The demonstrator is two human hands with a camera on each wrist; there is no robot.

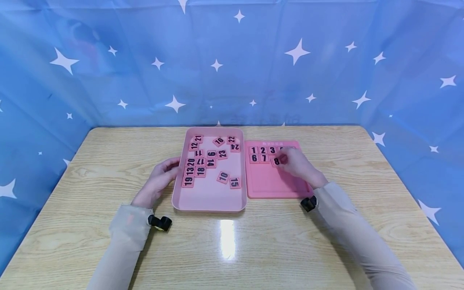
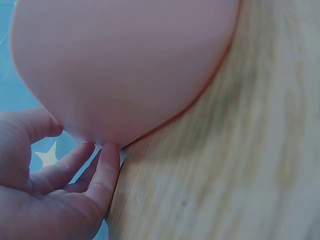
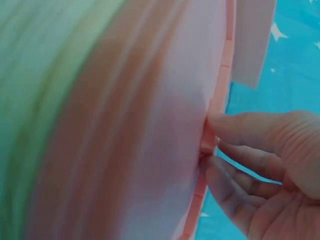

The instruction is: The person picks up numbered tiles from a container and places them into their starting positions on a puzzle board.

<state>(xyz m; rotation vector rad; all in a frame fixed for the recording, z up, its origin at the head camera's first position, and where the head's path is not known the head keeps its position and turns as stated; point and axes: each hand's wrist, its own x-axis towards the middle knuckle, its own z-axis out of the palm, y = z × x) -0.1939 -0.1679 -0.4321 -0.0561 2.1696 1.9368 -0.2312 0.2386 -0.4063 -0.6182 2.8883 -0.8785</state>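
Observation:
Between thumb and fingertips, my right hand (image 1: 295, 161) pinches a tile numbered 8 (image 1: 276, 161). The tile sits slightly askew beside tile 7 (image 1: 264, 158) on the pink puzzle board (image 1: 275, 183). From the right wrist view, the fingers (image 3: 235, 127) are on the tile's edges at board level. Tiles 1, 2, 3 (image 1: 272, 150) and 6 (image 1: 254, 158) lie at the board's upper left; the hand partly covers the top row's right end. My left hand (image 1: 158, 179) touches the left outer wall of a pink tray (image 1: 210, 201) with relaxed fingertips (image 2: 109, 155).
Inside the tray lie several loose number tiles, including 10 (image 1: 222, 177), 15 (image 1: 235, 183) and 16 (image 1: 218, 141), turned various ways. Tray and board stand side by side on a wooden table (image 1: 195, 249). A blue star-patterned cloth (image 1: 232, 80) hangs behind.

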